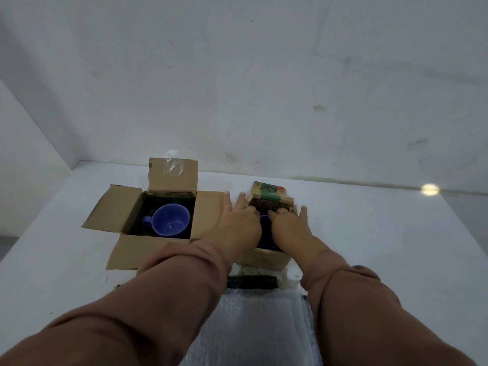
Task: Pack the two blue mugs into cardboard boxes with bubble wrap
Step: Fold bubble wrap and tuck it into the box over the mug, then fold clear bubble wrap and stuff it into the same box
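One mug [170, 220] is seen in the left box [105, 210], while the second mug [265, 235] is judged as being seated in the small box [264, 258] beneath the left hand [237, 223] and right hand [287, 225], whose grip cannot be told, and the bubble wrap [250, 326] is called for next

Rear flap of the right cardboard box [272, 204]: green band [266, 190] bearing a large letter resembling "K"; the black print below is illegible. Rear flap of the left cardboard box [173, 178]: small print, unreadable.

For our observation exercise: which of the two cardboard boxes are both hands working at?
The smaller right box, with the green-printed flap; the larger left box shows its mug unobstructed.
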A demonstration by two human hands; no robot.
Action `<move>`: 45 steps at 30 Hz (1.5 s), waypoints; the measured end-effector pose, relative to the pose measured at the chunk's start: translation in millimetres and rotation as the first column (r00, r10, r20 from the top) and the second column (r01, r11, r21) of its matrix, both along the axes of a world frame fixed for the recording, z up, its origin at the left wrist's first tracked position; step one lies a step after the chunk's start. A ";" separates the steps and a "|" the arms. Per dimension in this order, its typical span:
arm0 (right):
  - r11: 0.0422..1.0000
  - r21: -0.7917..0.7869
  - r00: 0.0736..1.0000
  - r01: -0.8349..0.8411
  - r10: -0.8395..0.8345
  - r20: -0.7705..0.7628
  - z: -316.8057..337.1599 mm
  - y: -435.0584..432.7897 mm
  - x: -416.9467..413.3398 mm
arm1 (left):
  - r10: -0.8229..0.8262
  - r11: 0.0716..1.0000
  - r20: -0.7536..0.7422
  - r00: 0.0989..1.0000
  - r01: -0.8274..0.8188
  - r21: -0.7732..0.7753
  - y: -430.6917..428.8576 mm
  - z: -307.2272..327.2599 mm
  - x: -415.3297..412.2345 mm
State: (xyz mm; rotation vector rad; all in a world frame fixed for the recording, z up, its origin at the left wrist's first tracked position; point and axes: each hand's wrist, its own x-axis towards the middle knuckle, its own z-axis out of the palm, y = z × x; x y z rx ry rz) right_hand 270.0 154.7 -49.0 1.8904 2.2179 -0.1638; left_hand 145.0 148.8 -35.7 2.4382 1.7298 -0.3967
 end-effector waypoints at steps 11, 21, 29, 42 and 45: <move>0.993 0.059 0.768 0.097 -0.037 -0.639 23.2 -88.3 -26.8 | -0.302 0.945 0.462 0.834 0.200 0.257 -69.9 20.1 -63.0; 0.973 -0.231 0.943 -0.015 -0.063 -0.326 -42.1 -183.8 -71.3 | 0.070 0.965 0.102 0.992 -0.042 -0.258 -152.8 -39.7 -108.8; 0.987 -0.148 0.928 0.055 -0.105 -0.359 -43.8 -192.5 -75.7 | 0.061 0.998 0.107 0.992 -0.058 -0.028 -147.4 -38.2 -108.5; 0.932 -0.310 0.540 0.189 -0.363 -0.759 48.8 -167.7 -54.5 | 0.389 0.902 0.763 0.516 -0.047 -0.428 -141.6 44.0 -120.3; 0.917 -0.085 0.499 0.391 -0.289 -0.817 79.6 -162.1 -50.4 | 0.429 0.899 0.879 0.207 -0.194 -0.392 -139.6 71.2 -121.6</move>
